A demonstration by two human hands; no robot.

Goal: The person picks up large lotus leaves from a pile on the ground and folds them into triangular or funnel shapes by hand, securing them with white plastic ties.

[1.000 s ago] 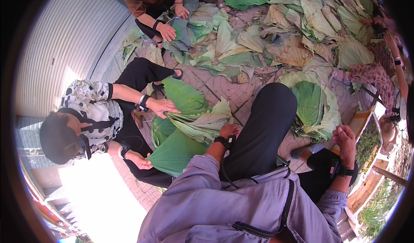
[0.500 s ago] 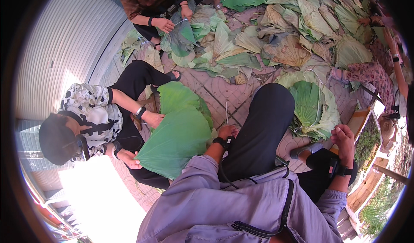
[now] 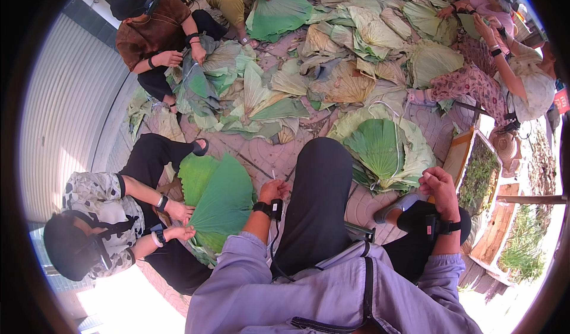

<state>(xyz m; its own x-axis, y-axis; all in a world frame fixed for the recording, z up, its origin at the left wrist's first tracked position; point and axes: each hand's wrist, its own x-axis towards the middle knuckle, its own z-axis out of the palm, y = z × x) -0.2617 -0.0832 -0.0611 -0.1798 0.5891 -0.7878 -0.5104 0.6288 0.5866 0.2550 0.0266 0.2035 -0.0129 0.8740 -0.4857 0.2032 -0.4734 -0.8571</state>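
Observation:
My left hand (image 3: 276, 190) is closed left of my raised knee, and a short white strip of string (image 3: 274, 173) sticks up from its fingers. On the other side of that knee my right hand (image 3: 438, 184) is held up with curled, pinched fingers; whatever is in them is too small to make out. In front of me, nearest my right hand, lies a stack of large leaves (image 3: 374, 141), green in the middle and paler round the rim, with white string across it. Neither hand touches this stack.
To my left, a seated co-worker holds a large green leaf (image 3: 225, 197). Many dried and green leaves (image 3: 347, 85) cover the paving ahead, with other people around them. A wood-edged planter (image 3: 469, 168) stands at the right, a ribbed shutter (image 3: 65, 102) at the left.
The view has swung, so everything sits further left and lower. The co-worker's hands now meet at the leaf's near edge. Less of the white string shows above my left hand.

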